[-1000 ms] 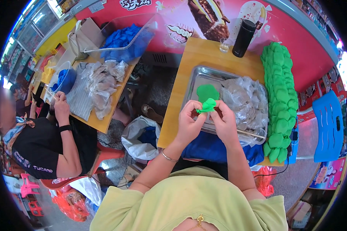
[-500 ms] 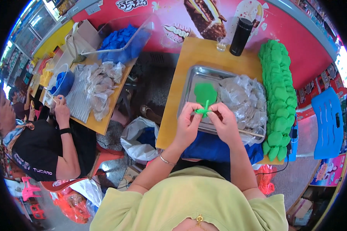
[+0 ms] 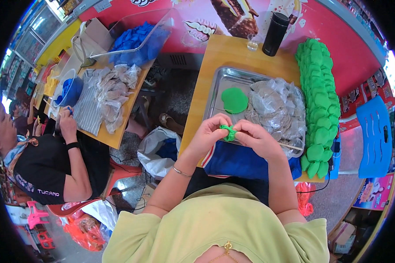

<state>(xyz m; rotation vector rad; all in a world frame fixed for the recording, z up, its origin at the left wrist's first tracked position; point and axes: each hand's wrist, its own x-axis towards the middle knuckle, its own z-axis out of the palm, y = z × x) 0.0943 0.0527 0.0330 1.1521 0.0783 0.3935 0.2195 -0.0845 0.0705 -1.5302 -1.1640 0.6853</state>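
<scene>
A small, soft green piece [image 3: 228,133], bunched and folded, is pinched between both of my hands above the front edge of a metal tray. The thumb and fingers of my left hand [image 3: 210,133] grip one side of it, and my right hand [image 3: 259,138] grips the other. Just beyond my fingers, a flat, round green piece [image 3: 234,101] lies in the metal tray [image 3: 221,74]. Beside it, a heap of crumpled clear plastic bags [image 3: 276,107] fills the tray's right side. A thin stick [image 3: 290,145] rests along the tray's near rim.
Long rows of stacked green pieces [image 3: 318,105] line the table's right edge. A black bottle [image 3: 276,34] and a small clear cup [image 3: 252,43] stand at the back. Blue cloth [image 3: 250,163] lies before the tray. On the left, a co-worker [image 3: 44,168] sits at another table. A blue chair [image 3: 373,140] stands right.
The green piece between my fingers has gone from a thin, stretched shape with an upright end to a more compact bunch. My hands have shifted slightly, and the view has tilted a little.
</scene>
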